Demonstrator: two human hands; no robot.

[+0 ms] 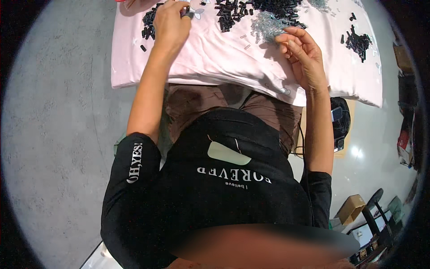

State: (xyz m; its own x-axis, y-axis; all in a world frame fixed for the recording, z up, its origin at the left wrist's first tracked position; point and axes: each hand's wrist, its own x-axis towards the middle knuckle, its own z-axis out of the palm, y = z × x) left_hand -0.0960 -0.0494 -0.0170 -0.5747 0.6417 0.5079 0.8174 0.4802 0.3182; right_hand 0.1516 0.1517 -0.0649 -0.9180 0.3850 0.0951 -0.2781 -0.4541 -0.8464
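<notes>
My left hand is at the far left of the pink cloth, beside a pile of small black tube-like parts. Its fingers are bent together, a dark band shows on one, and whatever is between the tips is hidden. My right hand is raised at the near edge of a heap of small clear pieces. Thumb and forefinger are drawn together there; anything between them is too small to make out. A few clear pieces lie loose left of that heap.
The pink patterned cloth covers the table. More black parts lie in the middle, at the back and on the right. A black bag sits on cardboard below the right edge. A cardboard box stands lower right.
</notes>
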